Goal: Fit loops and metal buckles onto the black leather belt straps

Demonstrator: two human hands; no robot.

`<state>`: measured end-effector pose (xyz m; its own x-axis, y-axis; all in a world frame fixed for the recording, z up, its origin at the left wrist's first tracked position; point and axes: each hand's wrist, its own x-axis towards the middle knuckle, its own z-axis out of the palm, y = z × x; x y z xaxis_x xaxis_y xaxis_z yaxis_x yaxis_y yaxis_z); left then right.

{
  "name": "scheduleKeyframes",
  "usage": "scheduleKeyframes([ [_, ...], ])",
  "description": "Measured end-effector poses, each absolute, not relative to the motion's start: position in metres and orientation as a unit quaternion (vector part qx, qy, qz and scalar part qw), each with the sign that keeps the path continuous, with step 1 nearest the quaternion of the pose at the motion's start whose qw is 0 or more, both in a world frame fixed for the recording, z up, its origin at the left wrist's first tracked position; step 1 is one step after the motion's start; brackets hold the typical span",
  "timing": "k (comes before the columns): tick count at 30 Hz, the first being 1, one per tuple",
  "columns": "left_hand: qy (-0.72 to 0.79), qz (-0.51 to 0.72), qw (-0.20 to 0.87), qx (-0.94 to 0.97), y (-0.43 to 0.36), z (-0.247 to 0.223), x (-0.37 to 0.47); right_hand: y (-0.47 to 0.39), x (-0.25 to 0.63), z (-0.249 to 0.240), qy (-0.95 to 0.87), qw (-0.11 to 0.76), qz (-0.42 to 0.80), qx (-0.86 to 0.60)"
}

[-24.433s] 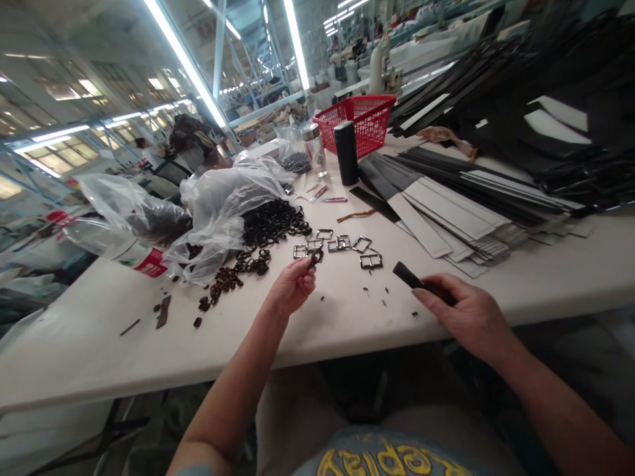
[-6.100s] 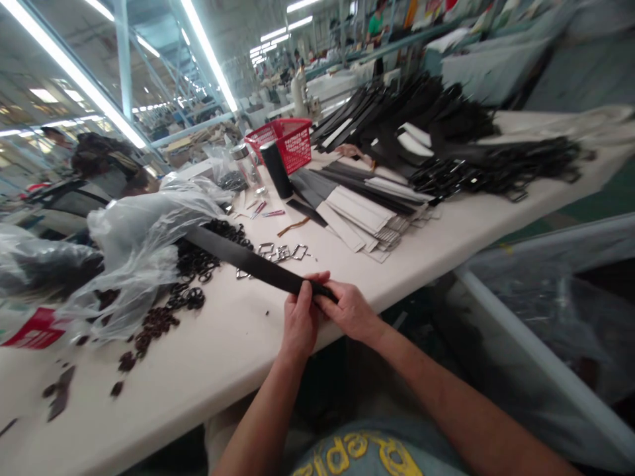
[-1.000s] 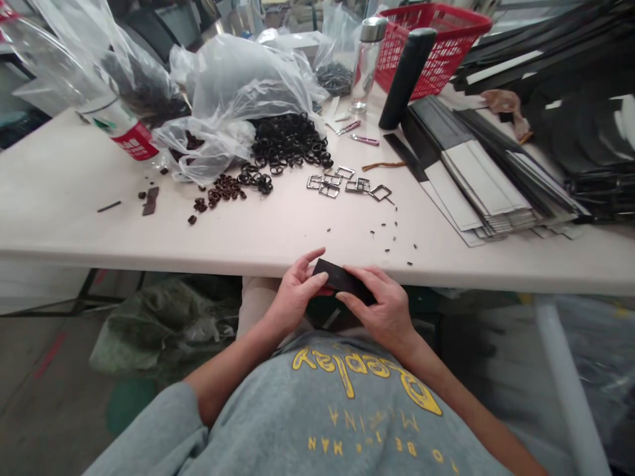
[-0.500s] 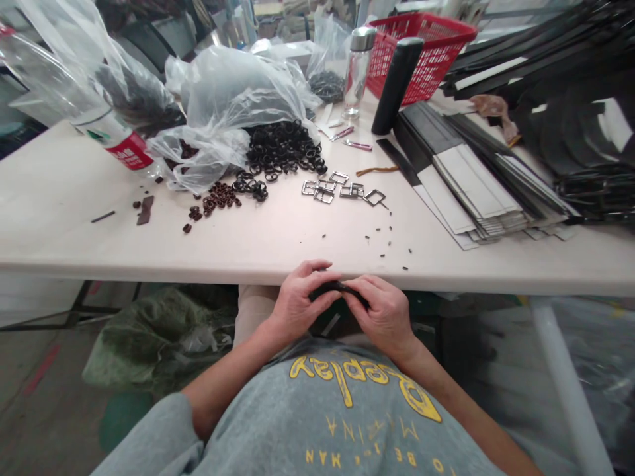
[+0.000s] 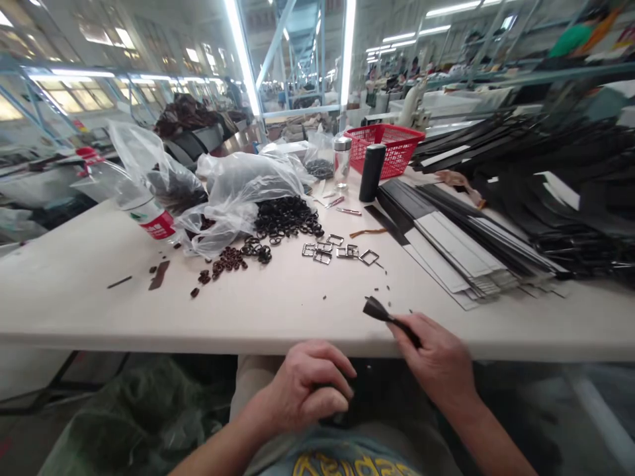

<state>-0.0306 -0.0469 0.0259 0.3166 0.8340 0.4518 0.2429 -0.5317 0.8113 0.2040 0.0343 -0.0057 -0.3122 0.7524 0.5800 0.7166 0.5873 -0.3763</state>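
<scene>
My right hand (image 5: 436, 357) grips a black leather-like strap (image 5: 378, 309) between thumb and fingers, just over the table's front edge. One flared end of the strap points left above the tabletop. My left hand (image 5: 315, 383) is apart from it, below the table edge, with fingers curled toward the thumb; its palm is hidden, so I cannot tell if anything is in it. Beyond the strap, square metal buckles (image 5: 322, 256) lie on the table with tiny dark bits (image 5: 388, 288) nearby. Farther left are piles of black loops (image 5: 285, 218) and brown loops (image 5: 229, 260).
Clear plastic bags (image 5: 248, 175) and a cut bottle (image 5: 156, 225) stand at the left. A glass bottle (image 5: 342, 165), a black cylinder (image 5: 372, 173) and a red basket (image 5: 387, 142) stand at the back. Stacked black and white strips (image 5: 456, 248) cover the right side.
My left hand has let go of the strap and dropped lower. My right hand has carried the strap right and forward over the table edge. The camera has tilted up.
</scene>
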Motion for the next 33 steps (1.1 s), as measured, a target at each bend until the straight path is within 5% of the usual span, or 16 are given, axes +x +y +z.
scheduleKeyframes([
  [6,0.465,0.398,0.288,0.737,0.002,0.036,-0.062,0.068,0.231,-0.021,-0.775,0.349,-0.022,-0.527],
  [15,0.706,0.199,-0.029,0.68,0.122,0.025,-0.166,0.071,0.232,-0.038,-0.765,0.337,-0.037,-0.547],
  [24,0.755,0.19,0.009,0.627,0.172,0.009,-0.194,0.07,0.23,-0.039,-0.77,0.343,-0.069,-0.534],
  [33,0.709,0.35,0.176,0.586,0.136,0.024,-0.148,0.062,0.22,-0.023,-0.772,0.391,-0.036,-0.5],
])
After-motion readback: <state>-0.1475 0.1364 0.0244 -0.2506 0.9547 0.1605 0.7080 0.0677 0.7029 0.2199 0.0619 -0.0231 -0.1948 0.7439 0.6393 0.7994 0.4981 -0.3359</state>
